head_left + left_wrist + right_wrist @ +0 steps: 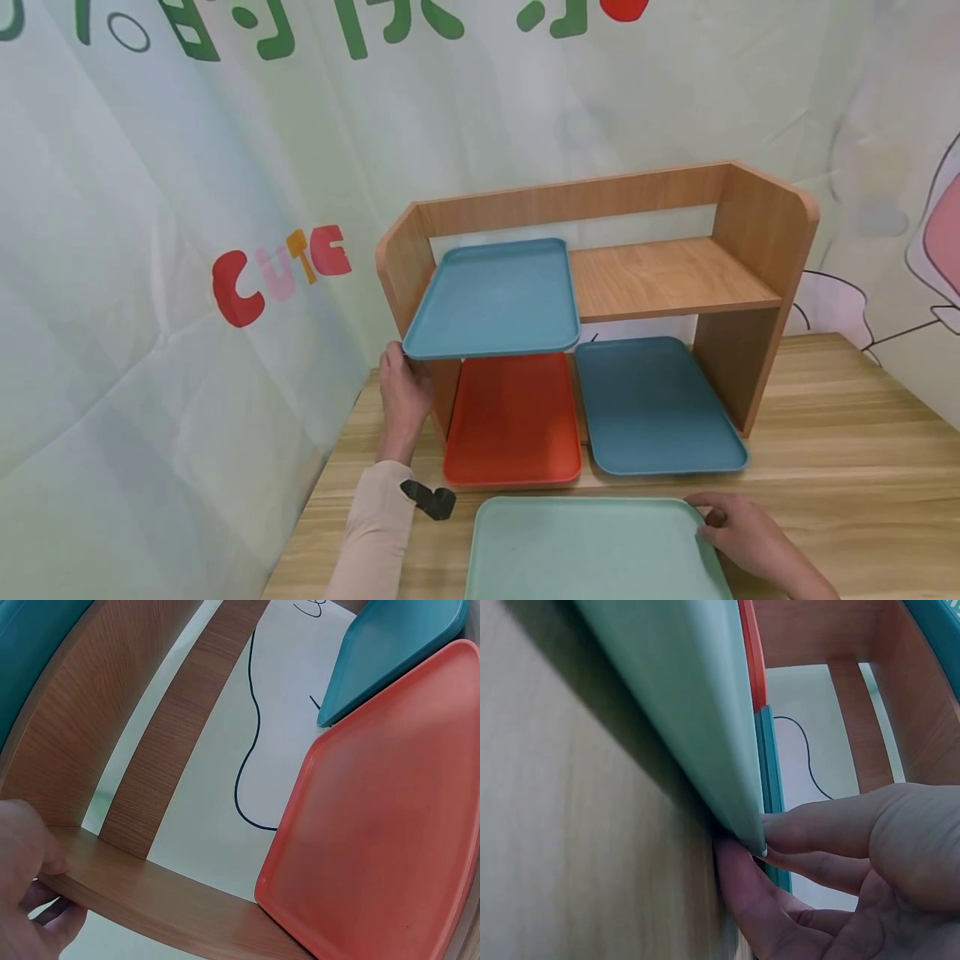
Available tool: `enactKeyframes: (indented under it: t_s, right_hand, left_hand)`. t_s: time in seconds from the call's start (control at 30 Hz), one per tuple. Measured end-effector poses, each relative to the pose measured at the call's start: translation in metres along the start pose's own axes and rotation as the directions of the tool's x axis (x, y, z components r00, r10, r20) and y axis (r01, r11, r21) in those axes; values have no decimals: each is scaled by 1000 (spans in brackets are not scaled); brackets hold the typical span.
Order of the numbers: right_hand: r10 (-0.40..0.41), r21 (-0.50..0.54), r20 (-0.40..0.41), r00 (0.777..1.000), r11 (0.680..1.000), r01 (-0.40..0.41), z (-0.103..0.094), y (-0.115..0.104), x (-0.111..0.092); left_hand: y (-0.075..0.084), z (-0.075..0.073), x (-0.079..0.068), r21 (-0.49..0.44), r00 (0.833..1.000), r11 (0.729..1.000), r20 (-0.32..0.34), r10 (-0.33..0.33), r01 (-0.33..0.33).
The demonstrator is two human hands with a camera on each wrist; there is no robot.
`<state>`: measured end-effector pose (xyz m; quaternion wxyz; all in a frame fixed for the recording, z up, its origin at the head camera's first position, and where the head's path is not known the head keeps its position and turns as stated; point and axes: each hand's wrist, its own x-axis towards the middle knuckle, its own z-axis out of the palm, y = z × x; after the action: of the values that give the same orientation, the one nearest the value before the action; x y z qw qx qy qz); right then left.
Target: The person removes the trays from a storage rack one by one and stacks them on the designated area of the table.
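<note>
Nearest, the pale green tray (596, 546) is seen low over the near part of the counter (870, 408), its near edge cut off from view; whether it rests flat cannot be told. Its far right corner is held by the right hand (750, 537), the rim being pinched between thumb and fingers. By its look it may be judged light, stiff plastic, smooth enough to slip and not fragile; the raised rim is best taken, ideally on two opposite sides, so that the broad sheet is not tipped.

Beyond it, toward the counter's far edge, a wooden shelf unit (768, 217) is stood, by which three trays are carried. In the lower level, the red tray (517, 417) is set on the side toward the counter's left edge, with the dark blue tray (663, 408) beside it; the front ends of both are left jutting out. The left side panel is gripped at its edge by the left hand (405, 396), thumb and fingers curled round the wood. Above, the light blue tray (495, 296) is laid on the upper board, its front overhanging.
</note>
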<state>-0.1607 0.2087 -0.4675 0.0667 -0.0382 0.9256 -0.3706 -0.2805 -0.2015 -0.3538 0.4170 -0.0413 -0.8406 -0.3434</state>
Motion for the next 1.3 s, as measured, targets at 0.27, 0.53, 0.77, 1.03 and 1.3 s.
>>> enactKeyframes:
  t_s: [0.27, 0.53, 0.77, 1.03, 1.3]
  right_hand:
    - [-27, -53, -35, 999, 998, 25, -6, -7, -4]
    - [-95, 23, -153, 984, 995, 100, -25, -24, -12]
    - [-201, 32, -339, 919, 974, 225, -39, -47, -10]
    - [-182, 238, -301, 936, 936, 259, -52, -84, -3]
    - [-158, 352, -289, 944, 900, 259, -57, -112, 4]
  left_hand:
    - [-2, 0, 1, 5, 1000, 1000, -7, 14, -13]
    - [0, 1, 1, 5, 1000, 1000, 3, 6, -6]
    - [0, 1, 1, 4, 999, 999, 16, -49, 49]
    - [0, 0, 0, 17, 998, 998, 28, -65, 64]
    - [-1, 1, 0, 13, 1000, 1000, 9, -19, 19]
